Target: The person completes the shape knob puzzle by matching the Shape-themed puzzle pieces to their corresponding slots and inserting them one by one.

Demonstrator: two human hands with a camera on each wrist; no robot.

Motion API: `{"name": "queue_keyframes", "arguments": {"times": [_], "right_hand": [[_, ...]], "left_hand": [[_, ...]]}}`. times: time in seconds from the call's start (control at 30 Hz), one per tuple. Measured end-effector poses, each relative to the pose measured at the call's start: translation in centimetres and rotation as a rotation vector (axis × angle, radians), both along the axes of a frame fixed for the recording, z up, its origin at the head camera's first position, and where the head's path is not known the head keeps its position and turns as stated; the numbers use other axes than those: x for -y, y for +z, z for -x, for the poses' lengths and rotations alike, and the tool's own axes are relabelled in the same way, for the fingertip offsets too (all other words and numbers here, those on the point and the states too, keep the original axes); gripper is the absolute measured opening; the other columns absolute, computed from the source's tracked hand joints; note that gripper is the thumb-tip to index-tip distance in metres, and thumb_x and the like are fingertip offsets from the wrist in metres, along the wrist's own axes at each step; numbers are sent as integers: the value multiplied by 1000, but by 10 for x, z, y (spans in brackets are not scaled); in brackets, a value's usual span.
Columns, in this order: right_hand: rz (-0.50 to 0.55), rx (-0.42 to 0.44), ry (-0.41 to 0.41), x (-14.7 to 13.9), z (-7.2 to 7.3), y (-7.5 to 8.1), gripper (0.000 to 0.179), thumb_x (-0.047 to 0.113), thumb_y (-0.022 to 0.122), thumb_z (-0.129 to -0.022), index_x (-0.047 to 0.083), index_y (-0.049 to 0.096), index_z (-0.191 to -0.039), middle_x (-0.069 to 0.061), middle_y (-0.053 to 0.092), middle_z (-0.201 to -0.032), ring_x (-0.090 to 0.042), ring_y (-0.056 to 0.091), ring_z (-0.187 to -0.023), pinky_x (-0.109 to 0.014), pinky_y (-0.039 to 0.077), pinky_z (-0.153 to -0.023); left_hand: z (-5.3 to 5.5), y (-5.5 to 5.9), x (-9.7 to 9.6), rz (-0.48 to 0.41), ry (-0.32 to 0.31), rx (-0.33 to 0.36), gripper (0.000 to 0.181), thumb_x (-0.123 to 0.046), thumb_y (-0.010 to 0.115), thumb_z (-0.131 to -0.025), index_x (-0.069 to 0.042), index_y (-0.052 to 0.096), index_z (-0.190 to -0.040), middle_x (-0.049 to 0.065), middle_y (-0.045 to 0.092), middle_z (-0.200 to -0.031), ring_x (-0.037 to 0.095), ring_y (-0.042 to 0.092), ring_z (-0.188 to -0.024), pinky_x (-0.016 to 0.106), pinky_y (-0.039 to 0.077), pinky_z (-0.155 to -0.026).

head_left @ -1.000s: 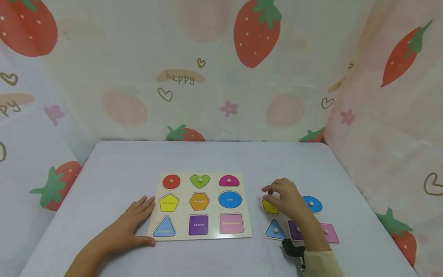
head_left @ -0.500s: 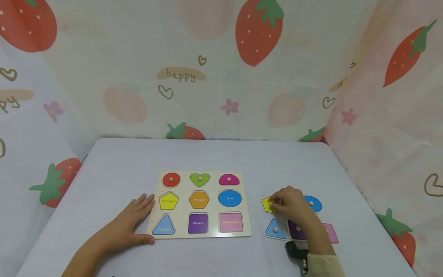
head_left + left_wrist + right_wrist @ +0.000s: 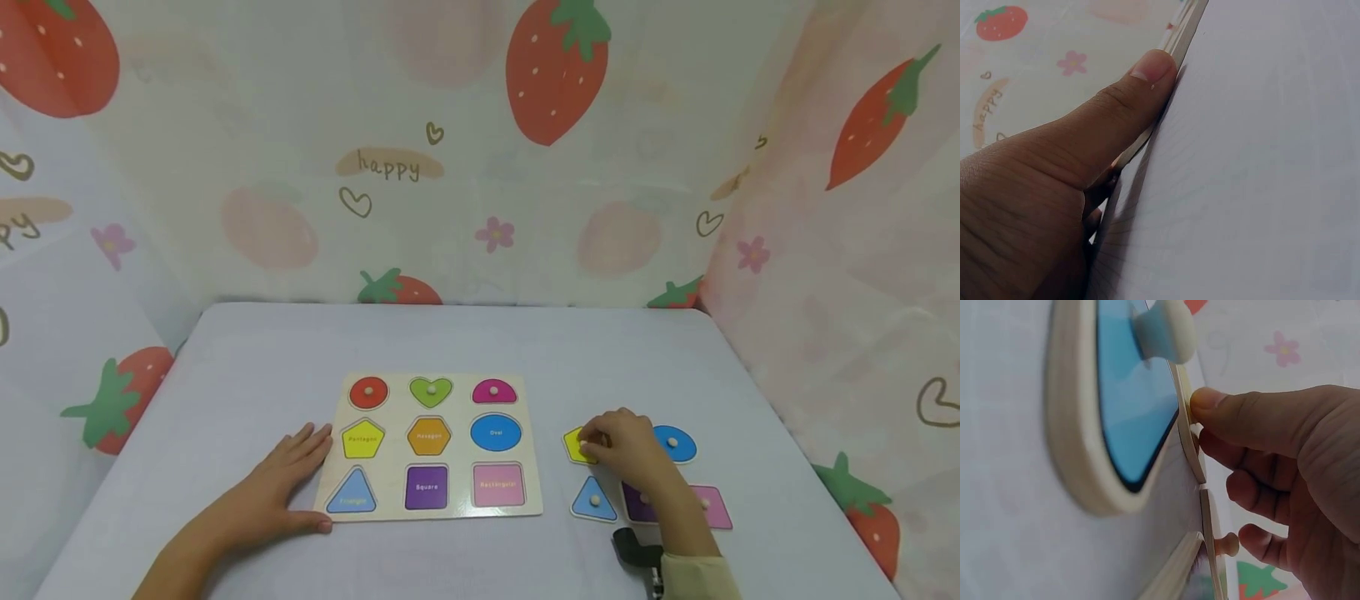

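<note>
My right hand (image 3: 626, 450) pinches the knob of a yellow pentagon puzzle piece (image 3: 573, 447) between thumb and forefinger. In the right wrist view the yellow piece (image 3: 1186, 425) lies low on the cloth, partly behind a blue triangle piece (image 3: 1125, 419) with a wooden knob. My left hand (image 3: 273, 483) rests along the left edge of a wooden shape puzzle board (image 3: 390, 492), fingers straight. Its thumb (image 3: 1129, 100) lies against the board's side in the left wrist view. The board's top row holds knobbed circle, heart and half-circle pieces; its pentagon, hexagon, oval, triangle, square and rectangle spaces show printed labels.
Right of the board lie the blue triangle piece (image 3: 592, 500), a blue oval piece (image 3: 677, 444), a purple square piece (image 3: 636, 504) and a pink rectangle piece (image 3: 716, 507), partly behind my right arm. A black wrist-camera mount (image 3: 636, 550) juts from my right wrist.
My right hand has come down over the yellow pentagon piece and closed its fingertips on the knob. My left hand has stayed at the board's edge.
</note>
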State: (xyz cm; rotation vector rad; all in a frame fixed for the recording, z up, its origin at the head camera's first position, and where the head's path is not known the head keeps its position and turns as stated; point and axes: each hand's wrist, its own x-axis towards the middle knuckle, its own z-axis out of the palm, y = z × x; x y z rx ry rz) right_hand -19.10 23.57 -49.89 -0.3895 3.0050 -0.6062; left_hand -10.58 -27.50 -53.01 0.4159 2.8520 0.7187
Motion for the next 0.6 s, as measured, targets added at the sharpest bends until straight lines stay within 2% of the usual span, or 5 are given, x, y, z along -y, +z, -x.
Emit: {"name": "queue_keyframes", "arguments": {"times": [0.2, 0.43, 0.6], "right_hand": [[19, 8, -33, 1, -1, 2, 11, 23, 79, -91, 18, 81, -100, 9, 67, -84, -16, 51, -85, -40, 43, -80], [93, -67, -39, 4, 1, 4, 12, 21, 79, -91, 18, 82, -102, 8, 70, -85, -18, 52, -84, -36, 39, -77], [179, -120, -40, 13, 0, 7, 12, 21, 79, -92, 18, 82, -102, 5, 74, -93, -21, 58, -94, -46, 41, -87]], "left_hand": [[-1, 1, 0, 4, -7, 0, 122, -80, 75, -66, -17, 33, -162, -1, 24, -171, 36, 11, -159, 66, 19, -122], [0, 0, 2, 2, -8, -12, 123, -82, 74, -65, -16, 33, -162, -1, 24, -171, 35, 11, -159, 65, 19, -122], [-1, 1, 1, -13, -7, -1, 123, -80, 76, -65, -15, 33, -162, -1, 24, -171, 35, 10, -159, 64, 17, -124]]}}
